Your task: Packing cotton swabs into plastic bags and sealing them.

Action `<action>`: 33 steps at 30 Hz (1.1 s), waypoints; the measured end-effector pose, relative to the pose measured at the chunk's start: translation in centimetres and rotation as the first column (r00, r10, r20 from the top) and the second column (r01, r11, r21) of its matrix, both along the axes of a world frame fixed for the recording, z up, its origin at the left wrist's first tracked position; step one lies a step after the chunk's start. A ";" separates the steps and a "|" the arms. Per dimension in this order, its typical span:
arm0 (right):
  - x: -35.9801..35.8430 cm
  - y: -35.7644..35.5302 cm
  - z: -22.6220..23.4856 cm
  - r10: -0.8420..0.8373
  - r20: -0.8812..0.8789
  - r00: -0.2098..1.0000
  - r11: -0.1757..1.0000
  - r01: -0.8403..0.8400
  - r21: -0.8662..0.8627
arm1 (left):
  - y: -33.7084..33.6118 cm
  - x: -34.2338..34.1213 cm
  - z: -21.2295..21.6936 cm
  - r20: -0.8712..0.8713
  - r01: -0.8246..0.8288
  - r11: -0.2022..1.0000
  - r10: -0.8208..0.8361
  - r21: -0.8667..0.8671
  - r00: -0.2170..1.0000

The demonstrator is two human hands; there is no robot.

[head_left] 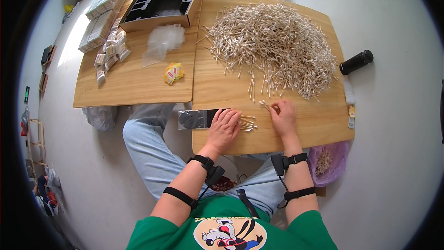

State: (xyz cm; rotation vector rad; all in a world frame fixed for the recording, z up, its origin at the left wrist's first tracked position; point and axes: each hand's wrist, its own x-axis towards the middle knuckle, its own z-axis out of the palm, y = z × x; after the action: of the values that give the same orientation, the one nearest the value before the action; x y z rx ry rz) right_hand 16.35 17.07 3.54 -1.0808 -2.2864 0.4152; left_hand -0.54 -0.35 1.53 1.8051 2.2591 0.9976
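My left hand (225, 123) lies palm down, its fingers stretched flat over a black strip (211, 116). The strip reaches into a clear plastic sleeve (185, 119) on the left. A small row of cotton swabs (249, 124) sticks out from under the right side of this hand; their other ends are hidden. My right hand (283, 114) is closed in a pinch on a few cotton swabs (264, 105), their white tips pointing left. Just beyond it spreads a large heap of loose cotton swabs (277, 41).
On the left table are stacked small packs (99, 30), clear bags (164, 41), yellow packets (173, 73) and an open cardboard box (187, 20). A black bottle (356, 62) stands off the right edge. A purple bag (340, 162) with swabs hangs below the front right corner.
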 end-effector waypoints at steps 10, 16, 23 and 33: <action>-3.1 -3.1 0.2 0.170 -0.060 0.984 0.940 -0.181 -0.290 | 0.0 0.2 1.3 -0.026 0.043 0.999 -0.043 0.000 0.999; -2.9 -2.5 0.0 0.107 -0.064 0.992 0.965 -0.119 -0.235 | -0.4 0.0 0.3 0.126 0.026 1.000 -0.024 -0.014 0.992; -3.8 -3.8 0.1 0.099 -0.138 0.985 0.889 -0.150 -0.434 | 0.1 0.2 0.5 -0.071 0.006 1.000 -0.008 -0.023 0.997; -8.6 -0.2 -1.5 -0.121 0.203 0.972 0.989 0.136 -0.061 | 0.1 0.3 0.6 -0.032 0.052 0.997 -0.054 -0.049 0.998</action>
State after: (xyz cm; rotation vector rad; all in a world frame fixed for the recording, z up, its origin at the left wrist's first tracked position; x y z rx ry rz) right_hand 7.74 16.89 2.03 -1.3540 -2.3715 0.3562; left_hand -0.20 -0.29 2.14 1.8651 2.2210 0.9026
